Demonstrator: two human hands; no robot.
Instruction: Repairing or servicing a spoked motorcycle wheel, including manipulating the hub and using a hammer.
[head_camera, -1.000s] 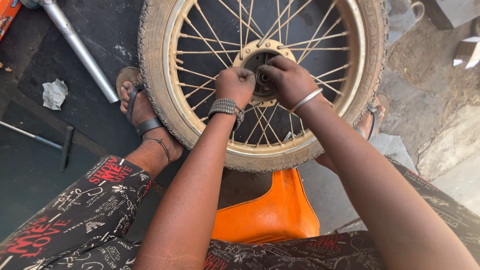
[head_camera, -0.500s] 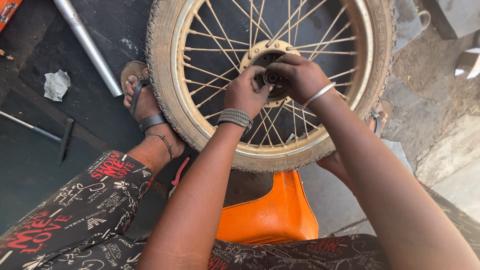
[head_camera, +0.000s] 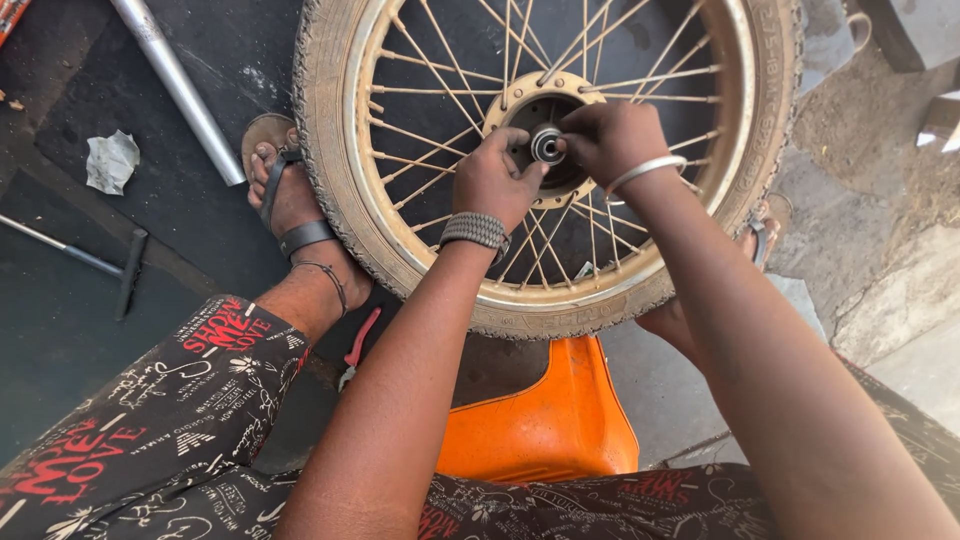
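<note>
The small metal ring (head_camera: 546, 144) sits in the middle of the wheel (head_camera: 545, 160). My left hand (head_camera: 497, 182) and right hand (head_camera: 608, 136) pinch it with closed fingertips. I should keep it straight and press evenly.

Dark stained floor (head_camera: 60, 330) carries spoked wheel (head_camera: 545, 150), metal pipe (head_camera: 178, 88), crumpled paper (head_camera: 110, 160), hammer (head_camera: 95, 262), red-handled pliers (head_camera: 358, 345), orange stool (head_camera: 545, 420).

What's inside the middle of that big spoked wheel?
A small round metal bearing sits in the dusty spoked wheel's hub, pinched between left hand and right hand. Deeper inside is hidden by fingers.
</note>
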